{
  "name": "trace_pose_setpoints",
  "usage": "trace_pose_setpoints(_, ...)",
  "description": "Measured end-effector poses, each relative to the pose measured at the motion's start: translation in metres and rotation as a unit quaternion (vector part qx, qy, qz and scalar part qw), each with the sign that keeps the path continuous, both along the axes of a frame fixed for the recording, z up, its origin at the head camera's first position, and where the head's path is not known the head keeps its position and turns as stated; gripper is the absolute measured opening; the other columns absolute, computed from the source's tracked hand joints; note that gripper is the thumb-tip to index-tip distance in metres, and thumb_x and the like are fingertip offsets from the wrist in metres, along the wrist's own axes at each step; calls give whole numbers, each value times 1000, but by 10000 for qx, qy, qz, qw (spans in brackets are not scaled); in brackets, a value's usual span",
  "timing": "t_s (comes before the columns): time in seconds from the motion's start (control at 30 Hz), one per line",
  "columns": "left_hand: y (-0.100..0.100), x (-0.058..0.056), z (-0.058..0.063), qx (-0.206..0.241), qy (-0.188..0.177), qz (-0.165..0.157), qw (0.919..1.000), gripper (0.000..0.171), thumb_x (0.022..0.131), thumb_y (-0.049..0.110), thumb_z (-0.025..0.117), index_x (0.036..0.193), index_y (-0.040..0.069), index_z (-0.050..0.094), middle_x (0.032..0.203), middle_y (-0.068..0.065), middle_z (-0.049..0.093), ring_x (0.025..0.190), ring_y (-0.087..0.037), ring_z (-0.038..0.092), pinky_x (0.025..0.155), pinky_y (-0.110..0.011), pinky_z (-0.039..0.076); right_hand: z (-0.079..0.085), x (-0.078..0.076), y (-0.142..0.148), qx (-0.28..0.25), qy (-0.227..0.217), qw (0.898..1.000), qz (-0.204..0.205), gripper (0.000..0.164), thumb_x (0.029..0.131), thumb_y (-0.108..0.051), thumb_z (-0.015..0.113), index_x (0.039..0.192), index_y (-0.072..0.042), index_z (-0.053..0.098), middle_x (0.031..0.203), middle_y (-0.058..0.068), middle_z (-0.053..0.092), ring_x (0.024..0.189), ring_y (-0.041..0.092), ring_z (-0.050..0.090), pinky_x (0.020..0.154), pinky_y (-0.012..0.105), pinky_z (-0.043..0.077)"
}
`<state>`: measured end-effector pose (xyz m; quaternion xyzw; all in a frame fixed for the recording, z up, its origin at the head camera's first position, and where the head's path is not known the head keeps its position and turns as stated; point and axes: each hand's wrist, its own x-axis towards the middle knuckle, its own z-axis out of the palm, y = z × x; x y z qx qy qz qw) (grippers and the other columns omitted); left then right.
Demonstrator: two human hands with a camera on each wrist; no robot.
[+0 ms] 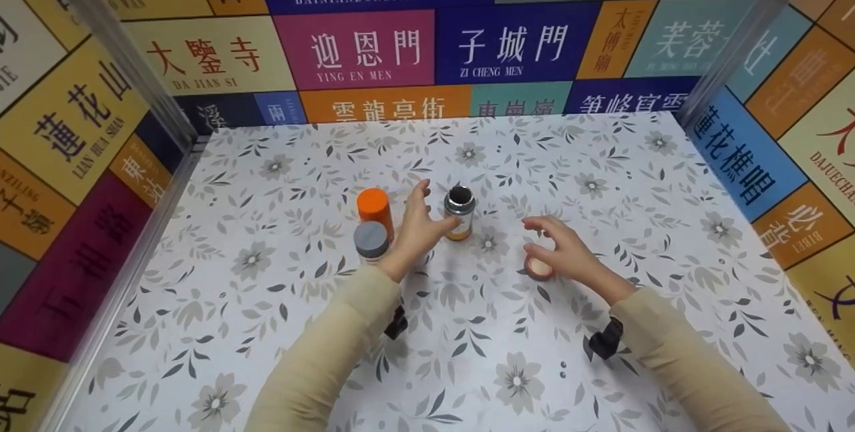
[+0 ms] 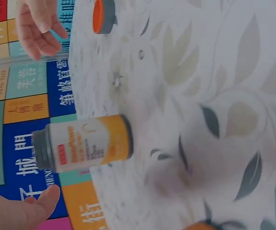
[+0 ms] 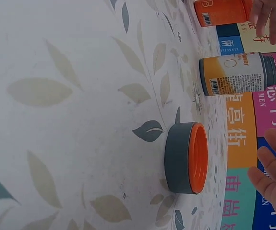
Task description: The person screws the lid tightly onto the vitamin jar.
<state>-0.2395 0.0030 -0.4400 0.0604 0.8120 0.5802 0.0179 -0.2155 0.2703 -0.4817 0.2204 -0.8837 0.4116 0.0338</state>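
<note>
An uncapped bottle (image 1: 462, 207) with a grey neck and a white and yellow label stands upright mid-table. My left hand (image 1: 417, 230) is just left of it, fingers spread and thumb overlapping its side in the head view. The left wrist view shows the bottle (image 2: 90, 143) apart from the thumb (image 2: 37, 208). Right of the bottle lies its likely match, a grey screw cap (image 3: 178, 158) with an orange inside, opening upward. Over the cap hovers my right hand (image 1: 566, 253), fingers loosely bent and holding nothing.
Left of my left hand stand an orange-topped bottle (image 1: 373, 203) and, nearer me, a grey-capped bottle (image 1: 371, 240). A floral cloth (image 1: 267, 312) covers the table. Panels with large lettering (image 1: 354, 48) wall in the back and both sides.
</note>
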Motion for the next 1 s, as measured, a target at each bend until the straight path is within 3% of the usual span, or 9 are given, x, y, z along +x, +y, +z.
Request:
trace_pose_setpoints(0.23, 13, -11, -29, -197, -134, 189, 9995, 81, 75, 13, 69, 141, 0, 23, 140, -22, 32, 131, -30, 31, 108, -38, 26, -3, 1, 6, 251, -91, 9996, 63, 46, 81, -10, 66, 122, 5, 51, 117, 21, 52, 106, 39, 47, 90, 51, 37)
trace_pose_setpoints(0.47, 20, -19, -55, -78, -227, 377, 9990, 79, 75, 11, 70, 139, 0, 27, 139, -21, 35, 129, -30, 33, 107, -38, 27, -8, 5, 14, 695, -751, 9948, 32, 52, 82, -16, 67, 126, 3, 46, 128, 24, 42, 121, 41, 36, 100, 56, 27)
trace_pose_setpoints(0.67, 28, -21, -60, 94, -154, 415, 9990, 77, 72, 7, 68, 137, -2, 30, 136, -22, 38, 129, -31, 33, 108, -38, 25, -9, 7, 20, 942, -1028, 9902, 117, 56, 80, -18, 68, 126, 4, 46, 130, 28, 39, 123, 46, 31, 97, 59, 27)
trace_pose_setpoints(0.83, 35, -22, -63, 156, 35, 478, 9987, 69, 70, 4, 66, 132, -2, 37, 131, -21, 44, 125, -30, 39, 106, -37, 28, -13, 6, 21, 1165, -924, 9882, 379, 60, 75, -18, 72, 124, 5, 46, 128, 31, 41, 124, 50, 28, 98, 63, 22)
trace_pose_setpoints(1.0, 37, -23, -62, 283, -50, 634, 9976, 62, 68, 1, 66, 125, 1, 43, 127, -17, 50, 120, -27, 45, 104, -35, 31, -18, 5, 21, 1298, -765, 9869, 572, 60, 72, -14, 73, 122, 7, 47, 125, 31, 43, 117, 48, 37, 94, 59, 31)
